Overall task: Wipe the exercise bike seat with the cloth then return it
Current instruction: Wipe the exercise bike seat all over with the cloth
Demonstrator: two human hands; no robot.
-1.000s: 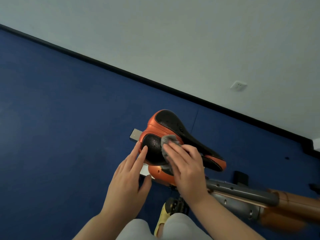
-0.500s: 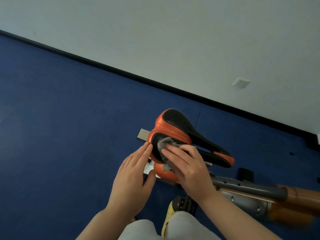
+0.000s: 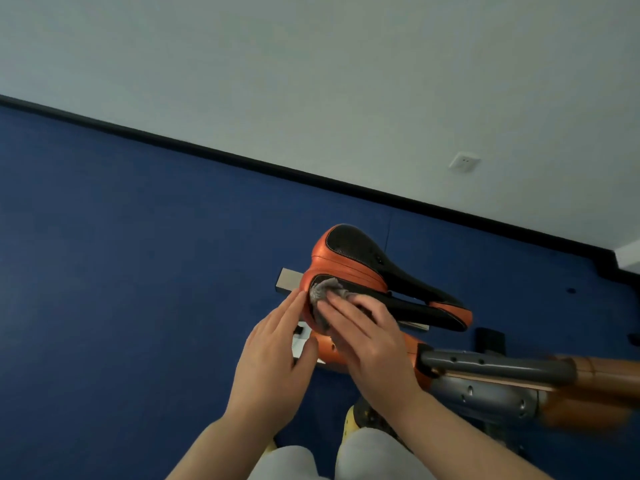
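The orange and black exercise bike seat [image 3: 360, 258] stands in the middle of the view, its nose pointing right. A small grey cloth [image 3: 323, 289] lies bunched on the near rear pad of the seat. My right hand [image 3: 367, 341] presses the cloth down with straight fingers laid flat over it. My left hand [image 3: 277, 348] is beside the seat's rear left edge, its straight fingertips touching the orange rim. Most of the cloth is hidden under my right fingers.
The bike's grey and orange frame [image 3: 502, 375] runs off to the right below the seat. Blue floor [image 3: 121, 289] spreads to the left. A white wall with a socket [image 3: 464, 162] stands behind. My knees and a yellow shoe [image 3: 353, 424] are at the bottom.
My right hand has slid the cloth leftward and nearer over the rear pad. My left hand stayed by the seat's rear edge. The camera shifted slightly.
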